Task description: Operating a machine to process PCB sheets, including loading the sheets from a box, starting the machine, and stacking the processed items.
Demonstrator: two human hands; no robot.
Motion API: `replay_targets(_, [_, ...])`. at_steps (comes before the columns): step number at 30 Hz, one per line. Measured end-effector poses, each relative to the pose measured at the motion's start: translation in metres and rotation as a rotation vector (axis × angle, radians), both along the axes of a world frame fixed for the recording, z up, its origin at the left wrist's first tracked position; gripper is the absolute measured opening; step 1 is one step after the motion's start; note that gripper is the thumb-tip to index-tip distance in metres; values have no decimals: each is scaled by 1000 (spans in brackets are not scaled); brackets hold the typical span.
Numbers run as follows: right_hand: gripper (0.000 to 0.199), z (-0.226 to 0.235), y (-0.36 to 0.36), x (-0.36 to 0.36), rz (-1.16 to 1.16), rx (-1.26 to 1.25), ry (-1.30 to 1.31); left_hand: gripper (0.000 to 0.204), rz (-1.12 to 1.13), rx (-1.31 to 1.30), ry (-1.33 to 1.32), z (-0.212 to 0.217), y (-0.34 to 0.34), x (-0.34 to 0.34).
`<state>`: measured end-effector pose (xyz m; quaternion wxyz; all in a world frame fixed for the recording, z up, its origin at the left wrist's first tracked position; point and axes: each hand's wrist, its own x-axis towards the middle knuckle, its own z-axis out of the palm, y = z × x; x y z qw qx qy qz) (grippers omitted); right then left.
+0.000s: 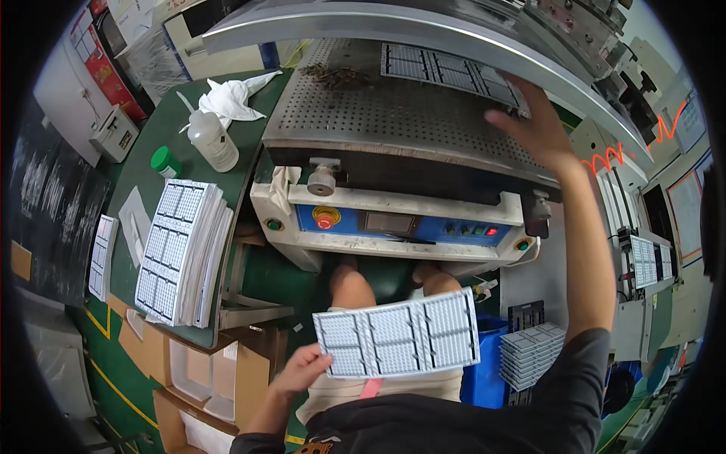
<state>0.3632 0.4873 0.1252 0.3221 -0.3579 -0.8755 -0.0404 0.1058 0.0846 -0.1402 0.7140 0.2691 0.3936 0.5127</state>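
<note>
My left hand (pixel 306 368) pinches the left edge of a white circuit board panel (pixel 397 337), covered in small dots and split by dark lines. It is held over my lap, in front of the machine. My right hand (pixel 537 125) reaches far over the machine's perforated metal bed (pixel 408 113), thumb and fingers spread apart. Its fingers are at the right end of a second, similar circuit board panel (pixel 446 72) lying on the bed. Part of those fingertips is hidden, and whether they touch that panel I cannot tell.
A metal frame (pixel 363 23) hangs over the bed. To the left, a green table (pixel 136 178) bears a stack of panels (pixel 170 257), a squeeze bottle (pixel 212 140), a green-capped jar (pixel 165 161) and a white cloth (pixel 234 97). More panels (pixel 533 344) are piled right, beside a blue bin (pixel 484 371).
</note>
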Motion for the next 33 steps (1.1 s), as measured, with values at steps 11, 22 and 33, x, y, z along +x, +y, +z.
replay_targets(11, [102, 58, 89, -56, -14, 22, -751, 30, -155, -260, -176, -32, -15, 43])
replay_targets(22, [107, 69, 25, -29, -196, -104, -685, 32, -93, -184, -158, -17, 10, 5])
replay_targets(33, [97, 28, -27, -3, 205, -408, -517, 34, -176, -6, -52, 67, 58, -1])
